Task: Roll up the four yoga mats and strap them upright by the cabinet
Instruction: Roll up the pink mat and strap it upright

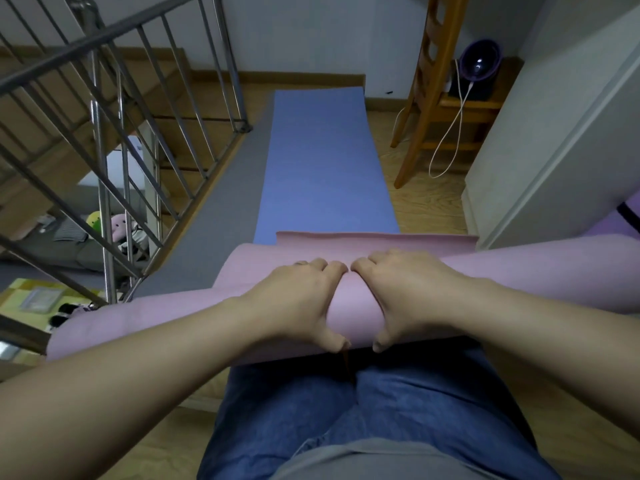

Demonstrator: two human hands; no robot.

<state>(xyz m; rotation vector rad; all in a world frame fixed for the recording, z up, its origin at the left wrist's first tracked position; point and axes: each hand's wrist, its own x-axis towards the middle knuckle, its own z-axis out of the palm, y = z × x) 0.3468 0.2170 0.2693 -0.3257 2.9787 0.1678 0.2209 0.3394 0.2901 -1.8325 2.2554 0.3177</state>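
Mats are lying stacked on the floor before the knees: the pink mat (156,320) is sitting on top as a thick roll, a short flat end not yet taken in, over the blue mat (325,161) and the grey mat (221,216). The left hand (298,299) and the right hand (405,292) are gripping only its middle, fingers pressed together over the top, thumbs hooking underneath. The outer ends are probably risking to loosen or roll crooked, towards the railing (102,188).
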